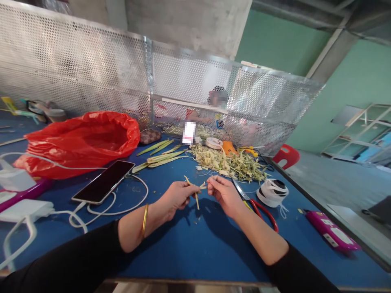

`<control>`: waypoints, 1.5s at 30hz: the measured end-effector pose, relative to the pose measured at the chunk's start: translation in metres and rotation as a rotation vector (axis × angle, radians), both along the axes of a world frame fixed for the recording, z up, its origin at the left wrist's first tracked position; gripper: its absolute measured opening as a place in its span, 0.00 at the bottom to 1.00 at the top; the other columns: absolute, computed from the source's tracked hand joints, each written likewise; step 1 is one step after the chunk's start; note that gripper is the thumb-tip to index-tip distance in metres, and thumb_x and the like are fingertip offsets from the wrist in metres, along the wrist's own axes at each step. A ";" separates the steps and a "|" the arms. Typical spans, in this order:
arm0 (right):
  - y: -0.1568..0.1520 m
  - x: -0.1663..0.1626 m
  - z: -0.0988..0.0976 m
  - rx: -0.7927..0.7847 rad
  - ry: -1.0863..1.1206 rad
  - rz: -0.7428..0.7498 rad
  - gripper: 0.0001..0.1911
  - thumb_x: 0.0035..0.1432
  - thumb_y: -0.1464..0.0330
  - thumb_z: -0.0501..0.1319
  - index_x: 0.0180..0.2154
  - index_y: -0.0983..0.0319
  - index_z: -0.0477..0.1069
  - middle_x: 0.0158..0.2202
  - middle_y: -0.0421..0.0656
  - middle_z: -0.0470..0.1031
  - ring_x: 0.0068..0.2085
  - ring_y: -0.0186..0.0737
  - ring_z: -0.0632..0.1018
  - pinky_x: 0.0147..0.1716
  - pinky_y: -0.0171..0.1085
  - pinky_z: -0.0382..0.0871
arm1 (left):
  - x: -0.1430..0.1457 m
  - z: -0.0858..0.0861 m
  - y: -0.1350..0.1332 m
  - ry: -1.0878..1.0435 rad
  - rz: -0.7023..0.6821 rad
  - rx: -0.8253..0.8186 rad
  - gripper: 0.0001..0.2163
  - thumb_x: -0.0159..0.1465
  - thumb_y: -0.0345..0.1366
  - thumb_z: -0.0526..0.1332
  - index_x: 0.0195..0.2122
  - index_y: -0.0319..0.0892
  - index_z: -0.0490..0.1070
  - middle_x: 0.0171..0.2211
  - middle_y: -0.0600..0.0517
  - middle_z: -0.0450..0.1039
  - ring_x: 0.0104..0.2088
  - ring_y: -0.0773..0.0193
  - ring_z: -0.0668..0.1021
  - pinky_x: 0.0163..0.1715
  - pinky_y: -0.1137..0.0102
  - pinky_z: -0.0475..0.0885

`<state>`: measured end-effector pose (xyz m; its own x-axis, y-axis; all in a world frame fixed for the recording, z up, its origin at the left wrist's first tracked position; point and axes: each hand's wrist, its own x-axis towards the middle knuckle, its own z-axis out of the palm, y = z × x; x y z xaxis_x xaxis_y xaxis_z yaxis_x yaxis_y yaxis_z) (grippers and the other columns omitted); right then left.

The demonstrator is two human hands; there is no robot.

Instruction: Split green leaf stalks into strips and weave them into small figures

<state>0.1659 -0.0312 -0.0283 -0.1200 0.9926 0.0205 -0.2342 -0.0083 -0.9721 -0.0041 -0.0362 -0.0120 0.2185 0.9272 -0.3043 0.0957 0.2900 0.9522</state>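
Plant strips (197, 200), centre of my feed, pinched in the left hand (181, 196), presumably to steady their crossing; right hand (224, 193) just beside them, fingertips drawn narrow, whether on anything I cannot tell from here; scissors (244, 195), right of centre, perhaps laid there for easy reach.

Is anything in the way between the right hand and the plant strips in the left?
Nothing visible: the left hand pinches the strips, and the right hand has its fingertips close beside them. The scissors lie right of the right hand, outside that gap.
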 end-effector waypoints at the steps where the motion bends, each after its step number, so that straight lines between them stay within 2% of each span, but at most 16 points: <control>1: 0.002 0.002 -0.001 -0.021 -0.028 -0.014 0.15 0.45 0.58 0.67 0.29 0.63 0.71 0.24 0.37 0.69 0.24 0.30 0.70 0.28 0.33 0.62 | 0.000 0.000 0.000 -0.004 0.023 0.002 0.10 0.49 0.41 0.63 0.24 0.38 0.70 0.15 0.58 0.60 0.14 0.75 0.58 0.14 0.75 0.46; 4: 0.010 0.014 0.003 -0.014 -0.296 -0.117 0.17 0.47 0.56 0.64 0.34 0.62 0.70 0.31 0.41 0.73 0.24 0.33 0.72 0.29 0.36 0.64 | -0.003 0.003 0.002 -0.024 0.066 0.001 0.07 0.48 0.38 0.63 0.23 0.38 0.70 0.16 0.57 0.62 0.15 0.74 0.60 0.13 0.75 0.48; 8: 0.004 0.043 0.019 0.294 -1.082 -0.275 0.10 0.52 0.62 0.60 0.36 0.59 0.70 0.35 0.43 0.75 0.33 0.41 0.75 0.36 0.39 0.64 | -0.010 0.008 0.005 -0.058 0.119 0.010 0.07 0.47 0.37 0.64 0.22 0.38 0.71 0.21 0.53 0.68 0.17 0.74 0.63 0.14 0.75 0.50; 9: -0.004 0.052 0.021 0.314 -1.243 -0.309 0.09 0.54 0.62 0.58 0.36 0.59 0.70 0.35 0.43 0.75 0.36 0.42 0.76 0.36 0.39 0.64 | -0.012 0.009 0.007 -0.081 0.131 0.011 0.08 0.47 0.37 0.64 0.23 0.38 0.72 0.23 0.52 0.70 0.18 0.74 0.63 0.14 0.75 0.50; 12: -0.037 0.078 0.016 0.237 -1.629 -0.486 0.11 0.58 0.60 0.55 0.36 0.60 0.69 0.36 0.46 0.74 0.34 0.45 0.76 0.29 0.38 0.62 | -0.017 0.012 0.011 -0.172 0.161 0.009 0.08 0.47 0.38 0.64 0.25 0.37 0.73 0.26 0.50 0.72 0.19 0.74 0.63 0.15 0.75 0.51; 14: -0.058 0.093 0.003 0.123 -1.801 -0.496 0.12 0.58 0.59 0.55 0.35 0.61 0.70 0.34 0.49 0.74 0.32 0.47 0.76 0.27 0.38 0.61 | -0.018 0.014 0.012 -0.237 0.180 0.012 0.09 0.47 0.38 0.64 0.26 0.37 0.73 0.26 0.50 0.72 0.20 0.74 0.64 0.16 0.76 0.53; 16: -0.073 0.105 -0.012 0.115 -1.853 -0.456 0.11 0.58 0.63 0.56 0.36 0.63 0.70 0.36 0.51 0.74 0.34 0.49 0.76 0.30 0.39 0.63 | -0.019 0.015 0.013 -0.283 0.185 0.024 0.10 0.48 0.38 0.65 0.27 0.37 0.73 0.28 0.50 0.72 0.21 0.74 0.65 0.16 0.76 0.54; 20: -0.074 0.111 -0.021 0.183 -1.826 -0.391 0.15 0.57 0.69 0.54 0.46 0.66 0.69 0.41 0.53 0.74 0.40 0.47 0.76 0.38 0.38 0.65 | -0.019 0.015 0.013 -0.299 0.193 0.051 0.11 0.47 0.39 0.65 0.27 0.36 0.74 0.31 0.49 0.73 0.23 0.73 0.66 0.18 0.76 0.57; 22: -0.065 0.109 -0.014 0.118 -1.821 -0.348 0.18 0.53 0.72 0.55 0.47 0.67 0.69 0.41 0.54 0.74 0.39 0.47 0.77 0.37 0.38 0.65 | -0.020 0.014 0.014 -0.300 0.204 0.062 0.11 0.47 0.39 0.66 0.27 0.36 0.74 0.31 0.48 0.73 0.23 0.72 0.66 0.18 0.76 0.58; 25: -0.052 0.109 0.001 -0.026 -1.732 -0.327 0.21 0.46 0.74 0.58 0.45 0.67 0.70 0.35 0.52 0.76 0.35 0.47 0.77 0.32 0.38 0.64 | -0.023 0.012 0.017 -0.300 0.230 0.086 0.11 0.46 0.39 0.66 0.27 0.36 0.74 0.30 0.48 0.73 0.23 0.72 0.67 0.19 0.76 0.58; 28: -0.053 0.111 0.009 -0.163 -1.324 -0.331 0.24 0.44 0.71 0.60 0.47 0.66 0.68 0.28 0.45 0.74 0.25 0.42 0.75 0.24 0.36 0.62 | -0.024 0.010 0.020 -0.307 0.254 0.107 0.10 0.45 0.38 0.66 0.25 0.36 0.73 0.27 0.49 0.73 0.23 0.72 0.66 0.19 0.75 0.58; 30: -0.062 0.108 0.009 -0.213 -0.959 -0.305 0.26 0.46 0.65 0.61 0.49 0.65 0.66 0.23 0.39 0.70 0.17 0.36 0.68 0.17 0.35 0.57 | -0.024 0.009 0.022 -0.311 0.265 0.118 0.10 0.46 0.38 0.66 0.24 0.36 0.73 0.27 0.49 0.73 0.22 0.72 0.66 0.19 0.75 0.58; 33: -0.079 0.091 0.007 -0.084 -0.574 -0.253 0.35 0.47 0.59 0.65 0.56 0.60 0.59 0.21 0.34 0.64 0.15 0.30 0.62 0.16 0.33 0.55 | -0.023 0.009 0.022 -0.317 0.267 0.136 0.09 0.46 0.38 0.65 0.24 0.36 0.73 0.27 0.49 0.73 0.22 0.71 0.67 0.20 0.75 0.59; 35: -0.086 0.073 0.007 -0.034 -0.440 -0.230 0.33 0.47 0.58 0.66 0.54 0.57 0.61 0.26 0.36 0.65 0.18 0.27 0.61 0.18 0.31 0.54 | -0.022 0.009 0.021 -0.319 0.254 0.156 0.09 0.46 0.38 0.65 0.24 0.37 0.74 0.27 0.49 0.73 0.23 0.70 0.68 0.21 0.75 0.59; 39: -0.081 0.038 0.009 -0.038 -0.441 -0.030 0.25 0.50 0.58 0.65 0.48 0.56 0.63 0.24 0.33 0.61 0.20 0.27 0.61 0.18 0.29 0.53 | -0.022 0.008 0.019 -0.318 0.217 0.199 0.08 0.48 0.39 0.65 0.23 0.39 0.74 0.26 0.49 0.74 0.25 0.68 0.70 0.23 0.74 0.61; 45: -0.064 0.010 0.013 0.072 -0.590 0.073 0.19 0.50 0.59 0.64 0.43 0.59 0.65 0.22 0.33 0.58 0.21 0.28 0.62 0.20 0.30 0.56 | -0.022 0.005 0.019 -0.337 0.174 0.217 0.11 0.49 0.43 0.64 0.27 0.38 0.74 0.30 0.47 0.76 0.30 0.63 0.76 0.30 0.72 0.67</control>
<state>0.1758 -0.0954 -0.0154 -0.1997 0.9798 -0.0039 0.3445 0.0665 -0.9364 -0.0260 -0.0175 -0.0072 0.1074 0.9935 -0.0364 -0.2635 0.0638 0.9626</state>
